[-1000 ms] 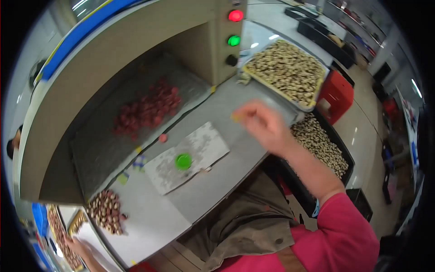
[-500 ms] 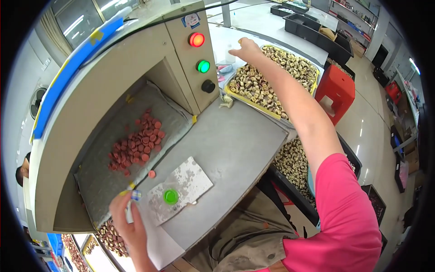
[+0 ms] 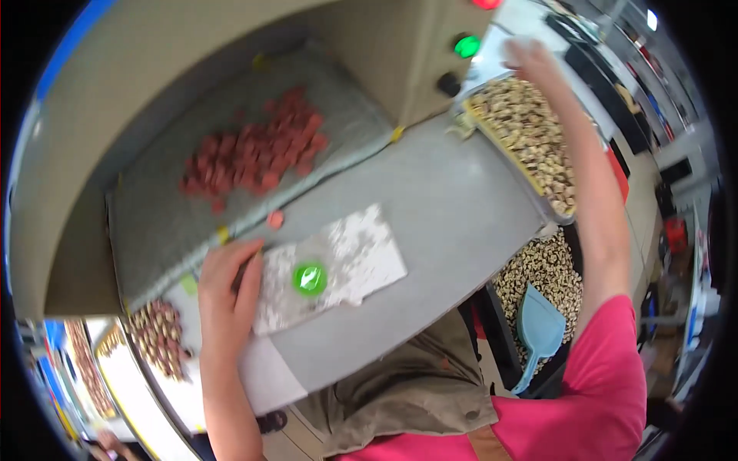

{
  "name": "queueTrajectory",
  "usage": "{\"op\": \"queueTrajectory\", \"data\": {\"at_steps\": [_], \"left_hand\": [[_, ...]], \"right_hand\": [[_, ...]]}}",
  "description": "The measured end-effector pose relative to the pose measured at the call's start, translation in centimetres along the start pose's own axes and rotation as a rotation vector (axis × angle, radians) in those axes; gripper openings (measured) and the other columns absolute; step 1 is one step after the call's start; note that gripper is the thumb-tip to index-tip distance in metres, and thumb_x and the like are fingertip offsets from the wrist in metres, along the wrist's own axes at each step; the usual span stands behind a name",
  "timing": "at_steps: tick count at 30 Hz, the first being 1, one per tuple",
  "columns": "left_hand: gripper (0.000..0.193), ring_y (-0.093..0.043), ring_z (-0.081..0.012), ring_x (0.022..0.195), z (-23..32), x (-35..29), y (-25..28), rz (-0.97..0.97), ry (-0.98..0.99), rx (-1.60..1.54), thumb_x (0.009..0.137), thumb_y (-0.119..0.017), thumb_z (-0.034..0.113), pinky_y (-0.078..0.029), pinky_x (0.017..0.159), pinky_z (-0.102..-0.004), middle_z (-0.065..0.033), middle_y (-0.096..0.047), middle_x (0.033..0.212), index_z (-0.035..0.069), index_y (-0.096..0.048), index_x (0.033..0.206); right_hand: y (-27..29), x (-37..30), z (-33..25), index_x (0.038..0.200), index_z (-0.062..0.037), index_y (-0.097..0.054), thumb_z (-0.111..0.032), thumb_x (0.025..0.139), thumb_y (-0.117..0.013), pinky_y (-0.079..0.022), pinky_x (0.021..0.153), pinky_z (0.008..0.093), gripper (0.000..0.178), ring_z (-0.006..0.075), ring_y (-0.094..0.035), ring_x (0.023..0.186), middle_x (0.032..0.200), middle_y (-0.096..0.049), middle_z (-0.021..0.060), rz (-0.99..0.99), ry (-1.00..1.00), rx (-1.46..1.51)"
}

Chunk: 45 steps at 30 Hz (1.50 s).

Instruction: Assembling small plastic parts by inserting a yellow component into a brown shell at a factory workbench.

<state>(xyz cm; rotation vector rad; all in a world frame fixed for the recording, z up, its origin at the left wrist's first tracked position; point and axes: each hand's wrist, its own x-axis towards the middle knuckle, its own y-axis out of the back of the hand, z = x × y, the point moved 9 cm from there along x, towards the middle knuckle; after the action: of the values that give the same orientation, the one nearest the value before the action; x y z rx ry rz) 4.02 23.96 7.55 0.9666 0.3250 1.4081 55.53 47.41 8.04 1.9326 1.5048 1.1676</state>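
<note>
My left hand [image 3: 231, 288] is at the left end of a speckled whitish board [image 3: 369, 250], its thumb and fingers curled in. Whatever those fingers hold, if anything, is hidden. A shiny green disc or round dish [image 3: 310, 279] lies on the board, just right of this hand. My right arm stretches to the far right, with my right hand [image 3: 526, 58] above the far end of a yellow-rimmed tray [image 3: 503, 150] full of small cream-and-brown pieces [image 3: 526, 115]. Motion smears the right fingers. Several red round pieces [image 3: 254, 157] lie heaped on the grey machine belt [image 3: 161, 223]; one red piece [image 3: 275, 220] sits apart near its edge.
The beige machine housing [image 3: 377, 54] arches over the belt, with a lit green button [image 3: 467, 45] and a black knob [image 3: 449, 84]. Lower right, a light-blue scoop [image 3: 540, 323] rests in a black bin of pieces [image 3: 553, 265]. More brown-and-cream pieces [image 3: 157, 338] lie at left.
The view has swung, shifting the scene. My left hand has come in beside the board; the small blue-and-white thing at its fingers no longer shows. My right hand remains beyond the tray, now blurred.
</note>
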Motion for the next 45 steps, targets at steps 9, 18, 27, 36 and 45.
{"op": "queueTrajectory", "data": {"at_steps": [9, 18, 27, 36, 45], "left_hand": [[0.015, -0.053, -0.0256, 0.085, -4.7, -4.3, 0.8, -0.067, 0.039, -0.190, 0.082, -0.056, 0.007, -0.041, 0.075, -0.0324, -0.0096, -0.058, 0.085, 0.000, -0.063, 0.094], [0.015, -0.054, -0.0250, 0.085, -5.3, -6.5, 1.6, -0.084, -0.066, -0.164, 0.083, -0.055, 0.007, -0.042, 0.075, -0.0320, -0.0108, -0.058, 0.087, -0.001, -0.061, 0.094], [0.016, -0.054, -0.0243, 0.083, -6.6, -7.2, 1.5, -0.091, -0.059, -0.162, 0.083, -0.055, 0.008, -0.042, 0.072, -0.0312, -0.0103, -0.056, 0.088, 0.000, -0.060, 0.095], [0.016, -0.053, -0.0227, 0.080, -7.1, -7.9, 1.4, -0.077, -0.045, -0.229, 0.083, -0.055, 0.008, -0.042, 0.069, -0.0300, -0.0095, -0.054, 0.086, 0.000, -0.060, 0.096], [0.016, -0.052, -0.0212, 0.079, -6.9, -7.8, 1.4, -0.074, -0.071, -0.222, 0.083, -0.055, 0.008, -0.042, 0.069, -0.0291, -0.0090, -0.054, 0.086, 0.000, -0.061, 0.096]], "right_hand": [[-8.9, -22.3, -25.9, 0.107, -0.0030, -0.054, -0.007, 0.075, -0.066, -0.042, 0.082, 0.0273, 0.034, 0.0138, -0.054, 0.090, 0.097, -0.058, 0.0045, -0.419, 0.141, 0.206], [-14.9, -28.1, -35.8, 0.093, -0.0045, -0.059, -0.024, 0.066, -0.075, -0.044, 0.070, 0.0341, 0.036, 0.0267, -0.055, 0.080, 0.086, -0.056, 0.0079, -0.553, 0.767, -0.094], [-15.8, -28.9, -38.1, 0.091, -0.0056, -0.059, -0.025, 0.065, -0.073, -0.042, 0.069, 0.0363, 0.035, 0.0264, -0.052, 0.077, 0.080, -0.052, 0.0066, -0.554, 0.950, -0.298], [-15.8, -29.5, -40.3, 0.087, -0.0058, -0.057, -0.023, 0.065, -0.070, -0.040, 0.065, 0.0361, 0.031, 0.0257, -0.048, 0.073, 0.076, -0.045, 0.0066, -0.573, 1.052, -0.370], [-15.8, -29.5, -40.7, 0.085, -0.0061, -0.056, -0.023, 0.065, -0.070, -0.039, 0.065, 0.0356, 0.030, 0.0253, -0.048, 0.073, 0.075, -0.044, 0.0067, -0.581, 1.067, -0.388]]}}
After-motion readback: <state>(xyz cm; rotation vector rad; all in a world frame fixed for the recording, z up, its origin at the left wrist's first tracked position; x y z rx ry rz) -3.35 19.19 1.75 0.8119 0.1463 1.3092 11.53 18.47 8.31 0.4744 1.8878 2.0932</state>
